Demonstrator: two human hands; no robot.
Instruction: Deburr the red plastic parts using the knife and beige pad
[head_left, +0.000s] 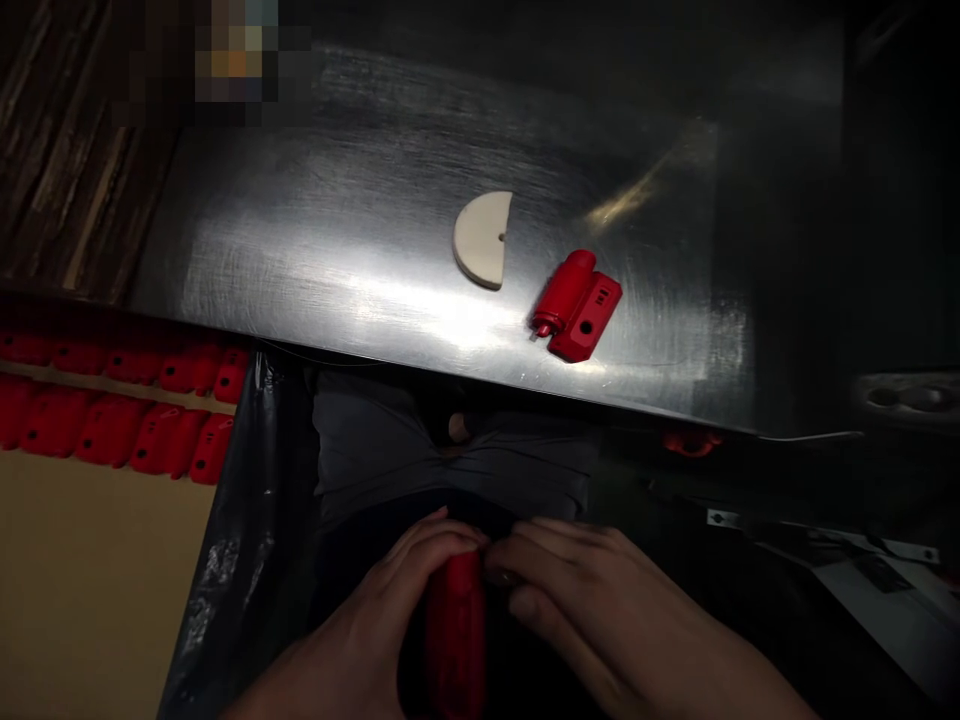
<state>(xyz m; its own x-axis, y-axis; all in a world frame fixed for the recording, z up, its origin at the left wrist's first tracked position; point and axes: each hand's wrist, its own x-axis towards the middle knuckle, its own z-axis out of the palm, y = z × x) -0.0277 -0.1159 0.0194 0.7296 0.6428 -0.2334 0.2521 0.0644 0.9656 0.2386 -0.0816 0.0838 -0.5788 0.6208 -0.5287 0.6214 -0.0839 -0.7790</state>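
Observation:
My left hand [416,570] is wrapped round a red plastic housing [455,635], held low in front of my lap. Beside its upper end, the fingers of my right hand [570,580] are curled and pressed together. What those fingertips pinch, if anything, is hidden. A second red plastic housing [576,308] lies on the metal tabletop [360,240], with a round barrel on one side and a block with a dark hole on the other. Left of it rests a cream half-disc [484,242] with a small notch in its straight edge.
Rows of several similar red housings [112,430] lie in a cardboard box [90,590] at the lower left, beside dark plastic sheeting [225,560]. The table's front edge runs between my hands and the tabletop items. Dark clutter [862,570] is at the right.

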